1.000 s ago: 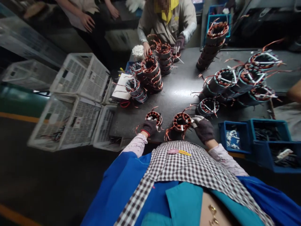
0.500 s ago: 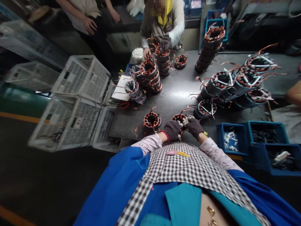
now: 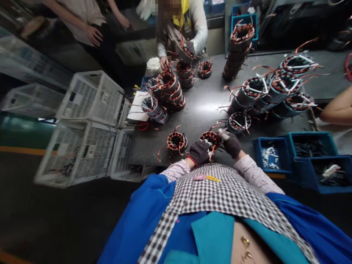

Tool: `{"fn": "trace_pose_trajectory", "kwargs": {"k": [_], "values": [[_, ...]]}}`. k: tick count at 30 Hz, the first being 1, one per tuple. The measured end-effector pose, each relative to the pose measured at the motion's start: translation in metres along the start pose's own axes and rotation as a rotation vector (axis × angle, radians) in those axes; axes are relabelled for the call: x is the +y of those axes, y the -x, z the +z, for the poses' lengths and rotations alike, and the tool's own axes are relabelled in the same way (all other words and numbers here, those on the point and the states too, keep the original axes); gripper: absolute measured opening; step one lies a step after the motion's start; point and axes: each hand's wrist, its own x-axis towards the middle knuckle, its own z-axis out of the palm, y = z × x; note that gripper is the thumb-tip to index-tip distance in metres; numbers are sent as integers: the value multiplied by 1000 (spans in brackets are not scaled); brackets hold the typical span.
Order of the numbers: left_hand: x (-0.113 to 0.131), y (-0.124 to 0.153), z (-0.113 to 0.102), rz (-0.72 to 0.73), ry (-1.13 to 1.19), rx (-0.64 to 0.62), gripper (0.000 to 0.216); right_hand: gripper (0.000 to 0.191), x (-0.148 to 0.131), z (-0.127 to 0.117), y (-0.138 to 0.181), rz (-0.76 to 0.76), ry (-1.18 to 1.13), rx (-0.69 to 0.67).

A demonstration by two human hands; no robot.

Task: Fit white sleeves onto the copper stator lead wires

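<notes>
A copper-wound stator ring (image 3: pixel 210 138) lies at the near edge of the dark table (image 3: pixel 203 106). My left hand (image 3: pixel 199 151), in a dark glove, grips its near left side with curled fingers. My right hand (image 3: pixel 231 143), also gloved, is closed at the ring's right side with a small white piece showing at its fingertips. A second stator ring (image 3: pixel 176 141) lies untouched just left of my left hand.
Stacks of wound stators (image 3: pixel 275 91) stand at the right and back left (image 3: pixel 167 88). A person across the table (image 3: pixel 181 25) handles a stator; another stands at the back left. White mesh crates (image 3: pixel 88 121) sit at the left, blue bins (image 3: pixel 297 154) at the right.
My left hand left the left-hand ring and came over to the middle ring, joining my right hand there. The person opposite has lifted a stator off their stack.
</notes>
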Motion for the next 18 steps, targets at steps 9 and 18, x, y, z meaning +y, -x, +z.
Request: {"fn": "trace_pose_trajectory", "kwargs": {"k": [9, 18], "values": [[-6, -2, -13, -12, 57, -32, 34, 39, -4, 9, 19, -73, 197, -109], [-31, -13, 17, -162, 1009, 21, 21, 29, 4, 34, 14, -132, 776, -68]]}}
